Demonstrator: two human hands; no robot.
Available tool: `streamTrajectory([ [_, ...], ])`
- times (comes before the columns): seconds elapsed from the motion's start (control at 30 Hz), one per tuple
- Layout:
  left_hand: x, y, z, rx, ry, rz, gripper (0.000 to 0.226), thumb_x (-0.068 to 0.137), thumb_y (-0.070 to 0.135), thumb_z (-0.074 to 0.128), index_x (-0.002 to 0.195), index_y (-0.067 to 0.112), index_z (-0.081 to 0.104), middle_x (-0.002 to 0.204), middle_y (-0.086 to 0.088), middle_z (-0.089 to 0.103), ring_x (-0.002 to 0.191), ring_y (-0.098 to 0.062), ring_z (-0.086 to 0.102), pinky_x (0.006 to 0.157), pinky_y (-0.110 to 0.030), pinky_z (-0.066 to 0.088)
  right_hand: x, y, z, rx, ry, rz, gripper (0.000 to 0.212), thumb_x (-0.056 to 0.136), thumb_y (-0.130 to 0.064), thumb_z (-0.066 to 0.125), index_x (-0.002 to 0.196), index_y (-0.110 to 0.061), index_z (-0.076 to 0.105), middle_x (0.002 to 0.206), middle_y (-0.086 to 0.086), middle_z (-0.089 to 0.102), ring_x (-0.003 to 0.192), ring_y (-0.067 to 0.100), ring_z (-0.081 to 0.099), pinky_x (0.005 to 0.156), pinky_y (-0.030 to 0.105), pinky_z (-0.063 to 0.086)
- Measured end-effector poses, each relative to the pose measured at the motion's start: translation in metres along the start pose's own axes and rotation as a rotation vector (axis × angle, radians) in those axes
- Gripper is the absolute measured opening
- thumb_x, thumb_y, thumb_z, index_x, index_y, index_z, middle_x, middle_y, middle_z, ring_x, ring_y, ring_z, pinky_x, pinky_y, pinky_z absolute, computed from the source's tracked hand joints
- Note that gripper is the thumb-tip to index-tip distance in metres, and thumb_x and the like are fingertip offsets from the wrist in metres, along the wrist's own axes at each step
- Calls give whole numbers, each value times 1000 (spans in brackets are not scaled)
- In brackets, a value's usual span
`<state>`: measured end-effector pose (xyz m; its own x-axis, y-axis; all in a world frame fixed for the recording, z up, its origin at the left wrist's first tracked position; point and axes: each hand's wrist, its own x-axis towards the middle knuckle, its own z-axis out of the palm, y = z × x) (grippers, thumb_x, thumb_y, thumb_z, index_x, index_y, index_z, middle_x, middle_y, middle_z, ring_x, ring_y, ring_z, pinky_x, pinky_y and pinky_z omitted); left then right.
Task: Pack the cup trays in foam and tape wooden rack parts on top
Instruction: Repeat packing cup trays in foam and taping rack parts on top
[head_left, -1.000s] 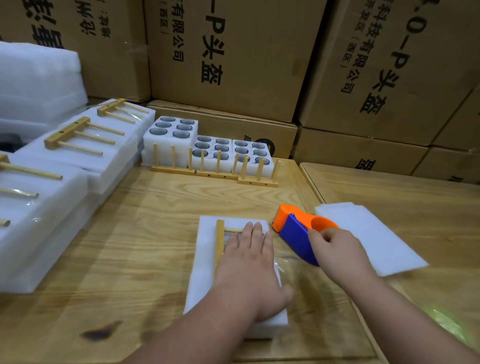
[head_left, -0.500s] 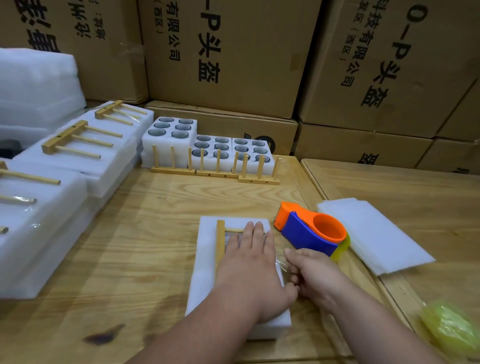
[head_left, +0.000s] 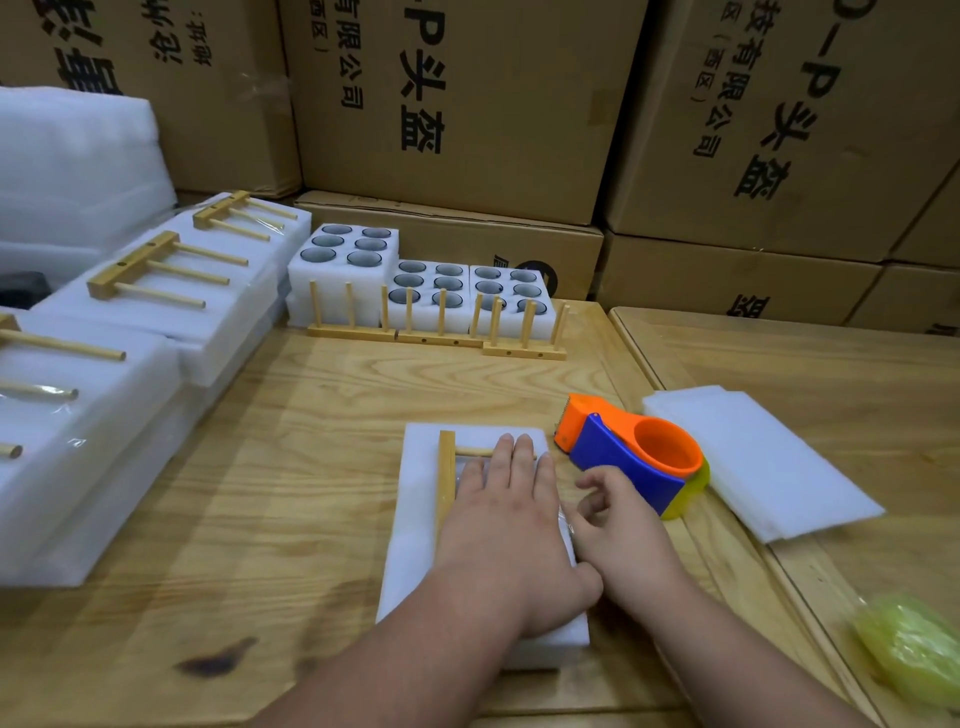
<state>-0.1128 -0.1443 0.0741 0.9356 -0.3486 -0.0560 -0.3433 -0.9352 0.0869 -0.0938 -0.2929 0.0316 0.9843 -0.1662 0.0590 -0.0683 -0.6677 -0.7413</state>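
A white foam pack (head_left: 415, 525) lies on the wooden table (head_left: 291, 467) in front of me. A wooden rack part (head_left: 447, 467) lies on top of it under clear tape. My left hand (head_left: 506, 525) presses flat on the rack part, fingers straight. My right hand (head_left: 618, 525) rests at the pack's right edge, fingers loosely curled against the tape there. An orange and blue tape dispenser (head_left: 631, 457) stands just right of the pack, free of both hands.
Three foam cup trays (head_left: 441, 291) with upright wooden racks (head_left: 436, 332) stand at the back. Taped foam packs (head_left: 156, 312) are stacked at the left. Foam sheets (head_left: 753, 462) lie right of the dispenser, a yellow-green wad (head_left: 914, 649) at far right. Cardboard boxes (head_left: 467, 104) wall the back.
My right hand let go of the tape dispenser, which now stands on the table, and came to the right edge of the foam pack. My left hand stayed pressing.
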Motion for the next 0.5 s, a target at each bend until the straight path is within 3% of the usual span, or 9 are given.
streamTrajectory([
  [0.17,0,1,0,6,-3,-2,98,84,64,29,161,15,-7,168,-12,-18,153,-26,-24,124,-52,-3,-5,8,0,-51,-85,-125,52,86,-26,73,122,-49,44,103,-17,55,82,3,61,69,19,47],
  [0.3,-1,1,0,1,18,-7,92,87,61,24,162,15,-5,169,-11,-16,154,-25,-22,124,-51,-1,-10,15,4,-193,-103,-204,43,89,-25,67,119,-48,49,104,-24,56,89,-5,58,72,19,50],
  [0.4,-2,1,2,0,17,-8,89,93,68,15,162,14,-6,168,-10,-17,154,-25,-22,125,-50,-4,-9,17,4,120,64,-119,23,96,-12,63,106,-32,60,96,-13,66,83,-3,61,68,16,47],
  [0.5,-2,0,1,9,1,-8,88,95,71,7,161,14,-9,168,-11,-19,154,-25,-23,125,-49,-4,-3,11,4,385,172,-6,18,98,-9,59,101,-26,63,88,-3,70,77,2,65,65,14,48],
])
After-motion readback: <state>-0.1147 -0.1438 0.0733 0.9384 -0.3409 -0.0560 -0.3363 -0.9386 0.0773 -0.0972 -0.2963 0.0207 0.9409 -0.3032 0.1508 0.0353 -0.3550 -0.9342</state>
